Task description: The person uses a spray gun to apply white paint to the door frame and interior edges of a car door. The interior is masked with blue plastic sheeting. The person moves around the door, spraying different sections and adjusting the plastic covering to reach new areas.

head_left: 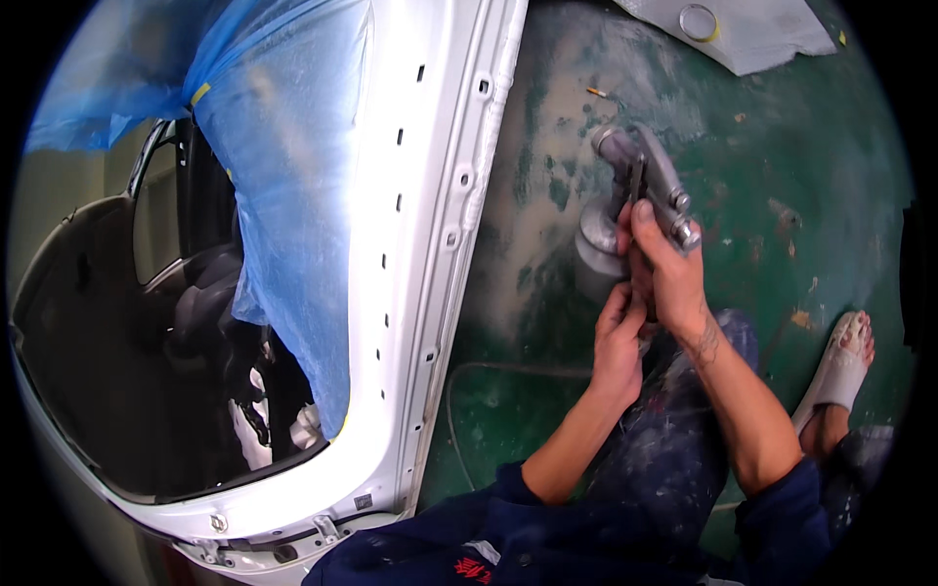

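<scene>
The spray gun point(640, 190) sits in the right hand point(669, 269), with the left hand point(618, 342) just below and touching it. Left of both hands stands the car door frame point(440, 244); plastic sheeting point(283, 146) hangs further left. Beyond them lies the floor point(782, 176).

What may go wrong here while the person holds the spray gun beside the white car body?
1. The right hand grips the spray gun and the left hand works under it; a slip may drop it on the green floor.
2. The blue film covers only part of the car body, so stray paint may land on the open cabin.
3. The hose lies by the sandalled foot: tripping is possible.
</scene>
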### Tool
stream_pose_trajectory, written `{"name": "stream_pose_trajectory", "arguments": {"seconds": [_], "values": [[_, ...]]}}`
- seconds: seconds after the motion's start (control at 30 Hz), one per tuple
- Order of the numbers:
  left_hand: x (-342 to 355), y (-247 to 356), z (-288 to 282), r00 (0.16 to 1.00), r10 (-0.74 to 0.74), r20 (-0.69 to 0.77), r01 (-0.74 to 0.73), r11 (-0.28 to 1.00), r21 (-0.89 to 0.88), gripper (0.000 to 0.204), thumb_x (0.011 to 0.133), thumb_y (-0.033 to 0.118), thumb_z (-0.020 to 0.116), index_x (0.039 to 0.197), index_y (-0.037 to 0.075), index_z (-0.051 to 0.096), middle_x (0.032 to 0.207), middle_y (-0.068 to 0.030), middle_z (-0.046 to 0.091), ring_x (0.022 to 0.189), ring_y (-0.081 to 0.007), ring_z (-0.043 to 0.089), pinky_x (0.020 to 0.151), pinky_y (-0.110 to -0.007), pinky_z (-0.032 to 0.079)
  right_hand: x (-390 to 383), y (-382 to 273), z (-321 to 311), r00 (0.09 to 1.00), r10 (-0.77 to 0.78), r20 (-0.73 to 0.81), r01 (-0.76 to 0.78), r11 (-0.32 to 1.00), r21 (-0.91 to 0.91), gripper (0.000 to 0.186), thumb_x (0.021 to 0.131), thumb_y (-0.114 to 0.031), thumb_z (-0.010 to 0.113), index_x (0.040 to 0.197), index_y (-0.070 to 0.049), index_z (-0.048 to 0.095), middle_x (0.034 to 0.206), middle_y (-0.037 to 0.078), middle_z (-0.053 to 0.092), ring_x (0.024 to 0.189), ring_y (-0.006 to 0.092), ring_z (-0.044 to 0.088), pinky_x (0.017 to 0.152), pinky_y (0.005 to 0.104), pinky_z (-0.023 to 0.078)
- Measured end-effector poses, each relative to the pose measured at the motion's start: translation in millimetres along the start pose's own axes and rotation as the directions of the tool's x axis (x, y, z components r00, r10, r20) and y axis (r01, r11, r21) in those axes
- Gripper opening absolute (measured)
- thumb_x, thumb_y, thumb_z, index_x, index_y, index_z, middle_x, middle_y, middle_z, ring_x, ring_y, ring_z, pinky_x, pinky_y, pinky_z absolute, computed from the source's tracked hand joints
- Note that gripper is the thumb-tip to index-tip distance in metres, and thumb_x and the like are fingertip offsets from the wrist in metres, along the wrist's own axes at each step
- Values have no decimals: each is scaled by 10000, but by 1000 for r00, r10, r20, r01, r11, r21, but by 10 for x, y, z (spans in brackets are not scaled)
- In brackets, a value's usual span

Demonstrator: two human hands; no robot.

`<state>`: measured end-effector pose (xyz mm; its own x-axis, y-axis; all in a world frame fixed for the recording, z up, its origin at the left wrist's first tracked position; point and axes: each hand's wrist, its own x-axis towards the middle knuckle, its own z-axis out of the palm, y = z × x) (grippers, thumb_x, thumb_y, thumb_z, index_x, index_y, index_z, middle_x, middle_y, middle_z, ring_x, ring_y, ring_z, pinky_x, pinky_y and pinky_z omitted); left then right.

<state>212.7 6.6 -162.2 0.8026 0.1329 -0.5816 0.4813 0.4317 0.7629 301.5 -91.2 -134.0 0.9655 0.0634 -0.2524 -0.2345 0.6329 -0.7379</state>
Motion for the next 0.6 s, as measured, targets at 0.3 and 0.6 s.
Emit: {"name": "stream_pose_trajectory", "arguments": {"seconds": [0.3,0.6], "values": [[-1204,-290,-475,973,-15,-230,-1,998,-70,286,1028,128,532,1301,46,518,1196,-22,572,1049,-120,520,860,-284,393,-1016,280,192,937,256,236,-258,966,-27,383,970,-397,626,866,-32,579,702,-21,536,663,54,461,577,241,385],[-1220,-59,-496,979,36,-199,-38,999,-6,278,1035,158,546,1284,34,538,1162,-23,602,1020,-122,554,835,-285,412,-935,234,344,946,233,223,-255,964,73,361,1005,-361,595,821,-51,569,651,-43,497,577,34,410,494,232,322]]}}
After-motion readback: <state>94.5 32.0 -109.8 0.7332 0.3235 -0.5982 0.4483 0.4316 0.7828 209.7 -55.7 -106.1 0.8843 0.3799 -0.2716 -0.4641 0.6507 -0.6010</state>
